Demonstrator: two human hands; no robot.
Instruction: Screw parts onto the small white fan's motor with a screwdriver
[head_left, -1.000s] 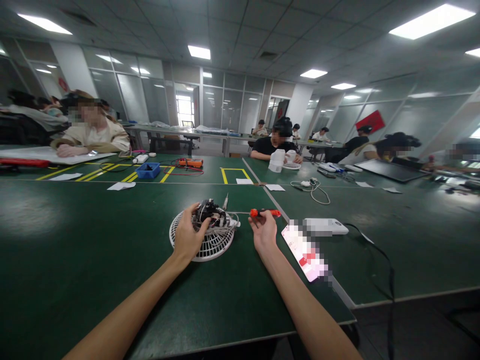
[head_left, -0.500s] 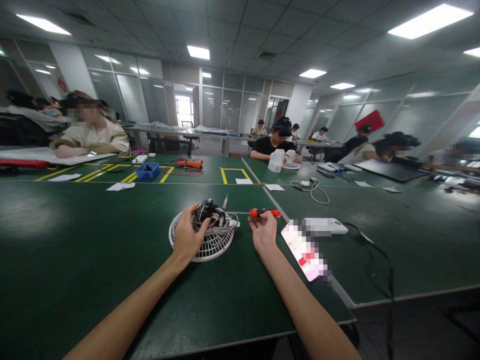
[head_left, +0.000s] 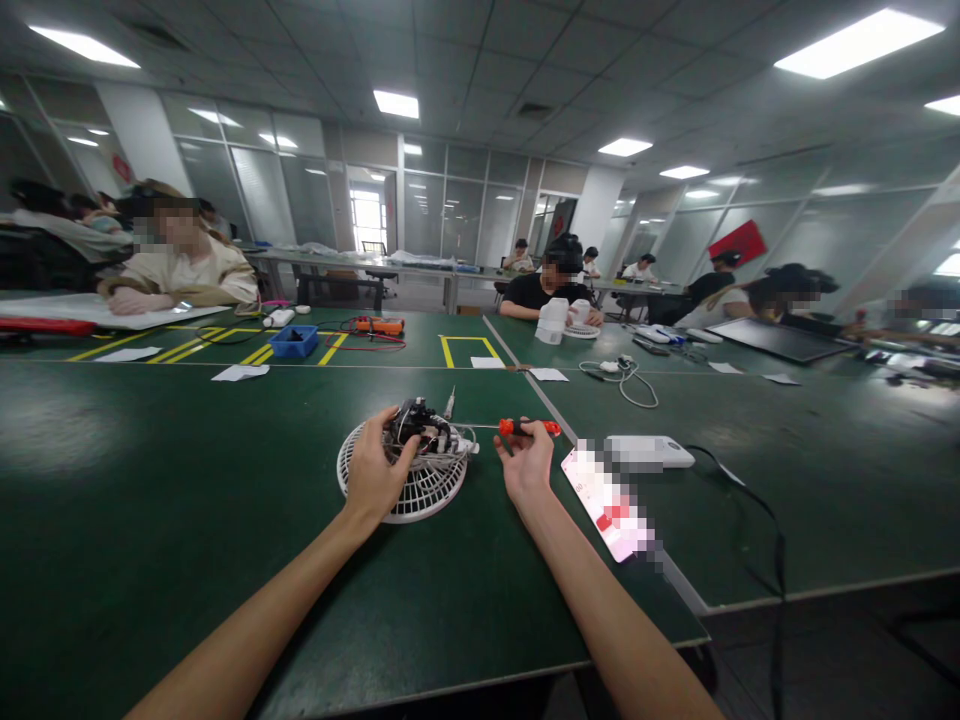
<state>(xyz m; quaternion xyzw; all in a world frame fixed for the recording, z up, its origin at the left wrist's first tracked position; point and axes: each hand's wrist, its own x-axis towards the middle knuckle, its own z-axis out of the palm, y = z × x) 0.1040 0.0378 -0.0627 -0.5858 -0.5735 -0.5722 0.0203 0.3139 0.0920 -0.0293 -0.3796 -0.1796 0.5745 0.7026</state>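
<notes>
A round white fan grille (head_left: 424,497) lies on the green table, with a black fan motor assembly (head_left: 411,420) and white wires on top of it. My left hand (head_left: 377,468) is wrapped round the near left side of the motor assembly, thumb on its front. My right hand (head_left: 529,460) grips a screwdriver (head_left: 517,427) with an orange and black handle. Its shaft lies level and points left to the motor's right side; whether the tip sits in a screw is too small to tell. A thin pointed piece (head_left: 450,402) sticks up behind the motor.
A lit phone (head_left: 600,500) and a white power bank or box (head_left: 649,452) with a black cable lie right of my right hand. Farther off are a blue tray (head_left: 294,341), an orange meter (head_left: 380,325) and a coiled white cable (head_left: 621,370). Co-workers sit across the table.
My right hand has turned very slightly around the screwdriver handle. My left hand and the motor assembly stay in place.
</notes>
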